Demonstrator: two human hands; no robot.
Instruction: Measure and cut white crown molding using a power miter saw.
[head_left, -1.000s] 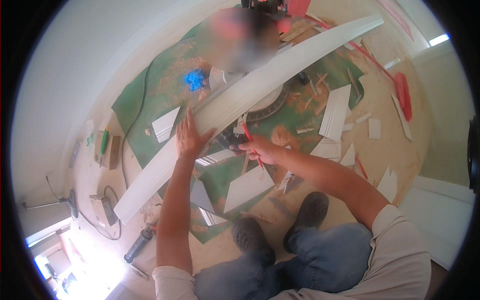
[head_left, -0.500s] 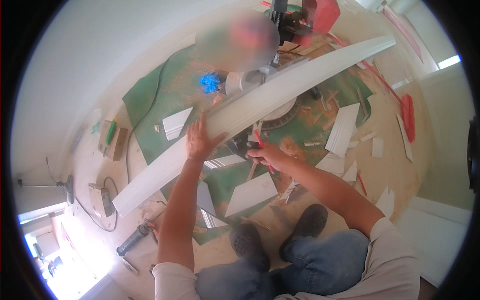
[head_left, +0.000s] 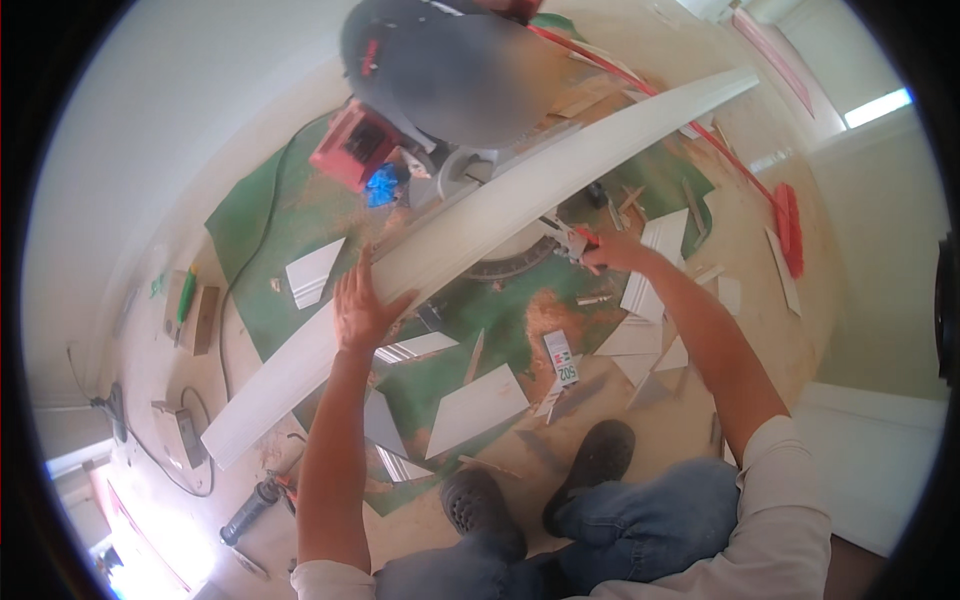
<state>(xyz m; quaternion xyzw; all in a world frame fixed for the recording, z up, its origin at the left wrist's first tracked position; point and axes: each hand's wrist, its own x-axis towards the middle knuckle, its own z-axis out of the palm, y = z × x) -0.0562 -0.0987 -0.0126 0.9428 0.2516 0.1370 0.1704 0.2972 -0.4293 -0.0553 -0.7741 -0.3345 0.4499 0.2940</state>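
A long white moulded board (head_left: 520, 215) lies slantwise across the miter saw (head_left: 505, 265), its right end farther off. My left hand (head_left: 362, 312) rests on the board's near-left part, fingers laid across it and thumb spread. My right hand (head_left: 618, 252) is closed round the pale arm at the front of the saw's round base. Something red, perhaps the pencil, shows at its fingers. A red motor housing (head_left: 355, 147) sits left of the board's middle. Above it a large dark rounded part is partly blurred.
Angled white offcuts (head_left: 478, 410) and wood scraps litter the green sheet (head_left: 260, 225). A small white packet (head_left: 562, 358) lies between my hands and shoes. A caulking gun (head_left: 252, 510) is at lower left, a red broom (head_left: 788, 230) at right. A cable and a bundled blue wrapper (head_left: 381, 186) lie around.
My right hand has moved right and away from me, from the red pencil's spot to the saw's arm. That arm has swung right, and the red motor part now shows at left.
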